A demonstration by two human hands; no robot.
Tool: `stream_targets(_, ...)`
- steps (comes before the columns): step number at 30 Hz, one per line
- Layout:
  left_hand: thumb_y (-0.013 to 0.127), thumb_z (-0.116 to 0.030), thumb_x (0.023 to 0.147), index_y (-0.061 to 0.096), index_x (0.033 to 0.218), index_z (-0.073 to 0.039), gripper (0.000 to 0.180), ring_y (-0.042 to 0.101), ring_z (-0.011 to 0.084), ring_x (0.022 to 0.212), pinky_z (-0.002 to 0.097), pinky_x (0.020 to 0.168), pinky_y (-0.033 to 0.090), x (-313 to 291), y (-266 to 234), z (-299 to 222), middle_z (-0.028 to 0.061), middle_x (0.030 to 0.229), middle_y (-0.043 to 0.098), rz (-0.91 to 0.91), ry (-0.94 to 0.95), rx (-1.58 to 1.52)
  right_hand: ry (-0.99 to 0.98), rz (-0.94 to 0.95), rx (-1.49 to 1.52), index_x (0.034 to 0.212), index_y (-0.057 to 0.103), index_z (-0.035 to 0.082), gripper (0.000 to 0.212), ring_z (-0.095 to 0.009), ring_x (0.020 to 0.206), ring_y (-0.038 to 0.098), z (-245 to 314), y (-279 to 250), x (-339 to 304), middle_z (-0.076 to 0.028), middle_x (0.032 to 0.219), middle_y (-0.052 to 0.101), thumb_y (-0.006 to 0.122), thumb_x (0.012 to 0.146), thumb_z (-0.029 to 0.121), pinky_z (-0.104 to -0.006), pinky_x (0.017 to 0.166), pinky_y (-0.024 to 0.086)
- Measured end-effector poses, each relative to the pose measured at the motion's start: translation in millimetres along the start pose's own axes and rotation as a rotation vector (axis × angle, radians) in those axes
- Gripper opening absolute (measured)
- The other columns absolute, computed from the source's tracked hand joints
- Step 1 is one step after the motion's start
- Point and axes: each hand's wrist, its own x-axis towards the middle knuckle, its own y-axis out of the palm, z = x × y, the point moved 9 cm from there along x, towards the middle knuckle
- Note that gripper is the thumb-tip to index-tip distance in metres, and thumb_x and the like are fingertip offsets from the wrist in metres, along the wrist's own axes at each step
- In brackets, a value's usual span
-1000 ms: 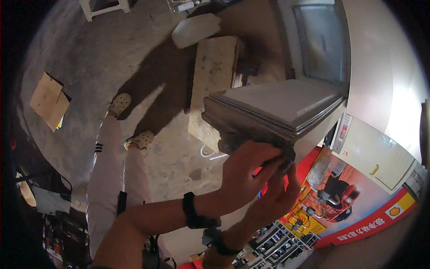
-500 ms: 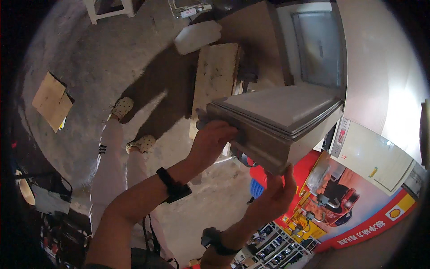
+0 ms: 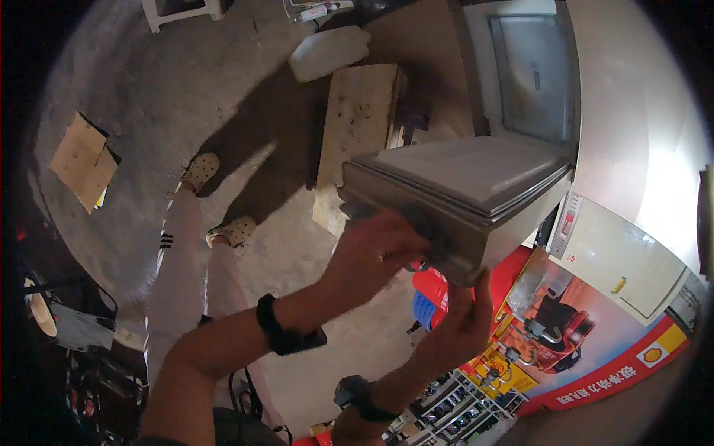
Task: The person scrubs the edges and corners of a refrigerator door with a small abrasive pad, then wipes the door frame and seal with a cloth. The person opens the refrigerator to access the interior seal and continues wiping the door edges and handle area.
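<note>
A thick grey door-like panel [image 3: 468,175], with layered ridges along its rim, juts out toward me from a pale cabinet. My left hand [image 3: 375,249] presses against its front edge, fingers bent over a dark grey cloth [image 3: 439,234] that is partly hidden and blurred. At the lower right corner of the panel, my right hand [image 3: 465,327] pinches the edge between thumb and fingers. Both wrists wear black bands.
Beyond the panel stands a worn wooden block or bench [image 3: 361,111], with a whitish plastic jug [image 3: 329,53] behind it. Flattened cardboard [image 3: 83,161] lies on the floor at left. A cream cabinet door [image 3: 621,256] and a red poster [image 3: 595,364] are at right.
My left hand has slid to the right along the panel's front edge with the dark cloth. My right hand keeps its hold at the corner.
</note>
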Motion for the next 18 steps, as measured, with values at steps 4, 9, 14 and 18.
stream_targets(4, 0.078, -0.016, 0.077, 0.073, 0.095, -0.01, 0.02, 0.066, 0.0242, 0.088, 0.0353, 0.075, 0.055, -6, 11, -31, 0.0076, 0.089, 0.065, -0.099, 0.011, -0.051, 0.05, 0.062, -0.076, 0.124, 0.062, -0.005, 0.032, -0.019, 0.096, 0.066, -8, -5, 8, -0.017, 0.115, 0.068, 0.056, 0.095, 0.006, -0.0306, 0.084, 0.053)
stream_targets(9, 0.079, -0.017, 0.075, 0.072, 0.092, -0.009, 0.02, 0.066, 0.0249, 0.088, 0.0352, 0.076, 0.054, 6, 18, -19, 0.0077, 0.088, 0.065, 0.041, -0.01, -0.032, 0.001, 0.071, -0.025, 0.121, 0.064, -0.005, 0.03, -0.024, 0.106, 0.065, -13, -9, 14, -0.019, 0.119, 0.066, 0.056, 0.095, 0.008, -0.0337, 0.092, 0.05)
stream_targets(14, 0.08, -0.015, 0.073, 0.072, 0.091, -0.009, 0.021, 0.065, 0.0239, 0.083, 0.0345, 0.072, 0.053, 10, 9, 0, 0.0069, 0.087, 0.065, 0.082, -0.116, -0.026, -0.015, 0.085, -0.08, 0.119, 0.066, -0.004, 0.028, -0.025, 0.108, 0.064, -11, -12, 13, -0.02, 0.12, 0.066, 0.058, 0.095, 0.007, -0.0347, 0.093, 0.05)
stream_targets(18, 0.08, -0.014, 0.073, 0.073, 0.09, -0.009, 0.019, 0.064, 0.0225, 0.079, 0.0337, 0.068, 0.052, 8, 17, -26, 0.0066, 0.084, 0.063, 0.033, -0.014, -0.018, 0.003, 0.102, -0.096, 0.119, 0.066, -0.004, 0.027, -0.024, 0.105, 0.065, -12, -10, 13, -0.019, 0.119, 0.066, 0.058, 0.095, 0.006, -0.0336, 0.091, 0.051)
